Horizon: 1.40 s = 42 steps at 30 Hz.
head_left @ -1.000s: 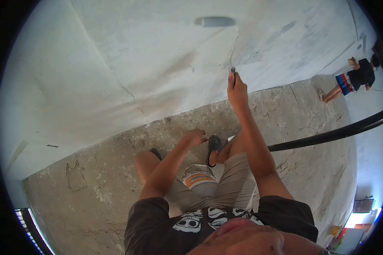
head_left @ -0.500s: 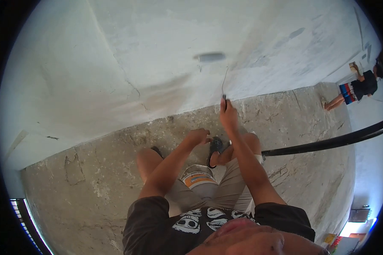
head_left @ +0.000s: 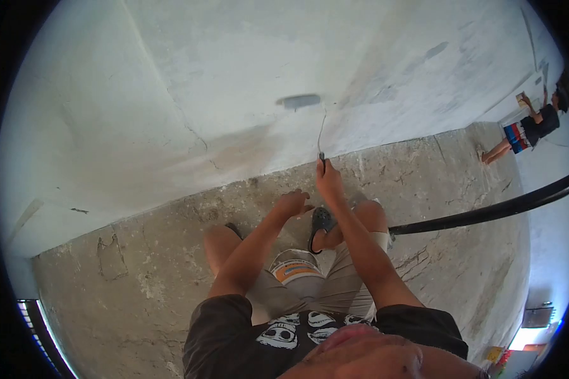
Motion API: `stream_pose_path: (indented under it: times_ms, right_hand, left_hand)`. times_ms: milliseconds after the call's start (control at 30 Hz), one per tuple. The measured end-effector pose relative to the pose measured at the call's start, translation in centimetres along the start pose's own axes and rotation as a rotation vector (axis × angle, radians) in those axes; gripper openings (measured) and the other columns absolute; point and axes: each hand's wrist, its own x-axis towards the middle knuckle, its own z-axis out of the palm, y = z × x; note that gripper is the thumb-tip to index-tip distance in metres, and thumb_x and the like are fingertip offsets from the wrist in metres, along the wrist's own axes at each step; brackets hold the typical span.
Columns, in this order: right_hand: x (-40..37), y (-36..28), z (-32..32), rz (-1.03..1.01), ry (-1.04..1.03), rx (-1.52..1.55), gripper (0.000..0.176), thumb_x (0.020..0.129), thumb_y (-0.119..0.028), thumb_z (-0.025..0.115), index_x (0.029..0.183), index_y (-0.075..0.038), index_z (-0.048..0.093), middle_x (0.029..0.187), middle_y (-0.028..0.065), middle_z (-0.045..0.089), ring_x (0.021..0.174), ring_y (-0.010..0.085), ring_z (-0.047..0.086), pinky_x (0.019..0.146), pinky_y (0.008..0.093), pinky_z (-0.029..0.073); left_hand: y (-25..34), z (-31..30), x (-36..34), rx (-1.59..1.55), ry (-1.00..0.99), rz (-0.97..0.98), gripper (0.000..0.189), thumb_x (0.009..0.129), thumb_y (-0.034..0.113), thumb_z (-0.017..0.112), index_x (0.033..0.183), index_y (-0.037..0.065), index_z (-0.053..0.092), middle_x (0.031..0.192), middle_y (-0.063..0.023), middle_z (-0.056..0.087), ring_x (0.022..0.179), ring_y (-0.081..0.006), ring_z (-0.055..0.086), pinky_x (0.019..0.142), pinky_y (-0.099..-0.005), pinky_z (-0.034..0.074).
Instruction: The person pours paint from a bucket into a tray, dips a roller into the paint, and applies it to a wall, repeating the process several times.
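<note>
My right hand is wrapped round the dark handle of a paint roller. A thin bent wire runs from the handle up to the grey roller head, which lies against the pale wall. Nothing shows in my left hand; its fingers are loosely bent and apart, above the floor near my knees. Between my thighs is a white bucket with an orange label, partly hidden by my legs.
The rough concrete floor meets the wall along a slanting edge. A thick black pole reaches in from the right. Farther off, another person stands at the wall, a hand on a light brown object.
My right hand has moved slightly left and nearer to me, and the roller head has shifted left and down the view. The other person's second arm is now raised to the wall.
</note>
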Motion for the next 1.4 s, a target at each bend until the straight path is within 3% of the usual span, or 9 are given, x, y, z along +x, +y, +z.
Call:
stream_pose_path:
  times_ms: [67, 167, 233, 367, 600, 733, 1033, 1167, 1400]
  right_hand:
    - [-0.2, 0.0, -0.2, 0.054, -0.122, -0.034, 0.041, 0.102, -0.042, 0.042, 0.109, -0.003, 0.056, 0.083, 0.0277, 0.066, 0.082, 0.0516, 0.061, 0.068, 0.0578, 0.048]
    - [0.5, -4.3, -4.1, 0.059, -0.082, 0.093, 0.039, 0.103, -0.039, 0.042, 0.108, -0.003, 0.055, 0.082, 0.0282, 0.065, 0.081, 0.0515, 0.061, 0.067, 0.0574, 0.048]
    - [2.7, -7.0, -5.9, -0.094, 0.118, 0.151, 0.037, 0.103, -0.036, 0.042, 0.104, -0.001, 0.055, 0.081, 0.0287, 0.065, 0.080, 0.0516, 0.060, 0.067, 0.0572, 0.047]
    - [5.2, -10.9, -9.2, -0.108, 0.096, 0.230, 0.036, 0.103, -0.033, 0.043, 0.102, 0.001, 0.053, 0.080, 0.0295, 0.064, 0.080, 0.0516, 0.060, 0.067, 0.0575, 0.047]
    - [0.1, -1.2, -0.6, -0.058, -0.053, 0.029, 0.038, 0.102, -0.036, 0.043, 0.103, 0.000, 0.053, 0.079, 0.0296, 0.064, 0.079, 0.0510, 0.062, 0.070, 0.0588, 0.049]
    - [-0.9, -0.4, -1.3, 0.014, -0.169, -0.028, 0.036, 0.102, -0.036, 0.044, 0.103, -0.002, 0.054, 0.078, 0.0294, 0.065, 0.078, 0.0503, 0.063, 0.068, 0.0589, 0.049]
    - [3.3, -10.4, -8.0, -0.072, 0.031, 0.255, 0.041, 0.105, -0.039, 0.036, 0.103, -0.002, 0.054, 0.081, 0.0290, 0.063, 0.080, 0.0519, 0.059, 0.064, 0.0566, 0.045]
    - [2.1, -7.0, -2.2, -0.078, 0.091, 0.182, 0.040, 0.104, -0.038, 0.037, 0.105, -0.002, 0.054, 0.079, 0.0288, 0.065, 0.079, 0.0524, 0.061, 0.068, 0.0590, 0.048]
    - [-2.9, 0.4, 4.4, 0.061, -0.133, 0.038, 0.040, 0.103, -0.039, 0.041, 0.105, -0.003, 0.056, 0.081, 0.0277, 0.066, 0.081, 0.0494, 0.063, 0.070, 0.0568, 0.049]
  left_hand:
    - [0.0, -0.5, -0.2, -0.002, 0.033, 0.007, 0.058, 0.090, 0.051, 0.062, 0.131, 0.011, 0.056, 0.139, -0.0196, 0.051, 0.125, -0.0381, 0.053, 0.100, -0.0507, 0.045]
    - [0.0, -0.1, 0.1, 0.008, 0.171, 0.002, 0.058, 0.090, 0.050, 0.062, 0.132, 0.011, 0.055, 0.146, -0.0220, 0.043, 0.130, -0.0396, 0.049, 0.103, -0.0524, 0.042]
    - [0.1, -0.9, 0.2, 0.008, 0.283, -0.019, 0.056, 0.090, 0.048, 0.063, 0.133, 0.012, 0.055, 0.151, -0.0242, 0.036, 0.133, -0.0406, 0.046, 0.105, -0.0523, 0.041]
    - [-0.8, -1.9, 0.5, -0.036, 0.425, -0.017, 0.053, 0.089, 0.043, 0.066, 0.130, 0.011, 0.057, 0.152, -0.0265, 0.033, 0.131, -0.0439, 0.046, 0.106, -0.0492, 0.041]
    - [-2.4, -4.8, -0.5, -0.167, 0.694, 0.015, 0.045, 0.090, 0.038, 0.067, 0.125, 0.011, 0.057, 0.148, -0.0272, 0.038, 0.130, -0.0418, 0.047, 0.103, -0.0504, 0.043]
    - [-3.2, -5.9, -0.8, -0.209, 0.803, -0.002, 0.043, 0.090, 0.035, 0.067, 0.124, 0.011, 0.058, 0.148, -0.0250, 0.040, 0.130, -0.0397, 0.047, 0.104, -0.0464, 0.043]
    - [-3.7, -5.9, -0.8, -0.205, 0.810, -0.035, 0.040, 0.091, 0.033, 0.068, 0.122, 0.010, 0.058, 0.145, -0.0254, 0.043, 0.130, -0.0397, 0.048, 0.103, -0.0463, 0.044]
    - [-4.7, -5.8, -0.8, -0.208, 0.839, -0.014, 0.040, 0.091, 0.034, 0.067, 0.121, 0.010, 0.058, 0.145, -0.0254, 0.043, 0.130, -0.0397, 0.047, 0.103, -0.0460, 0.043]
    - [-4.2, -6.5, -1.9, -0.223, 0.792, -0.069, 0.041, 0.090, 0.034, 0.068, 0.121, 0.009, 0.058, 0.145, -0.0263, 0.042, 0.130, -0.0406, 0.047, 0.103, -0.0462, 0.044]
